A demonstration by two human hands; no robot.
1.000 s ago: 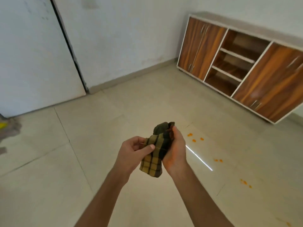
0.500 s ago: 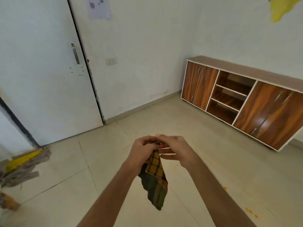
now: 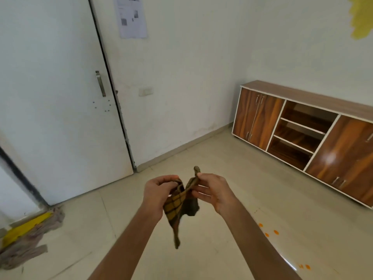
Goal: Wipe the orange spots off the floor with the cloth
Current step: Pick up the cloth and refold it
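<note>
A yellow and dark checked cloth [image 3: 175, 205] hangs in the air between both hands, well above the floor. My left hand [image 3: 156, 191] pinches its left upper edge. My right hand [image 3: 214, 188] pinches a twisted corner that sticks up past the fingers. The cloth's lower end dangles to a point. Small orange spots [image 3: 268, 231] lie on the beige tiled floor to the right of my right forearm, and two more orange spots [image 3: 304, 266] sit nearer the bottom right.
A low wooden cabinet [image 3: 314, 136] with open shelves stands along the right wall. A white door [image 3: 60, 102] is at the left. A mop head with a yellow bar [image 3: 28, 235] lies on the floor at far left.
The view has tilted up from the floor to the walls and door. The bunched cloth has been pulled apart, and my hands have spread, each now holding one edge.
</note>
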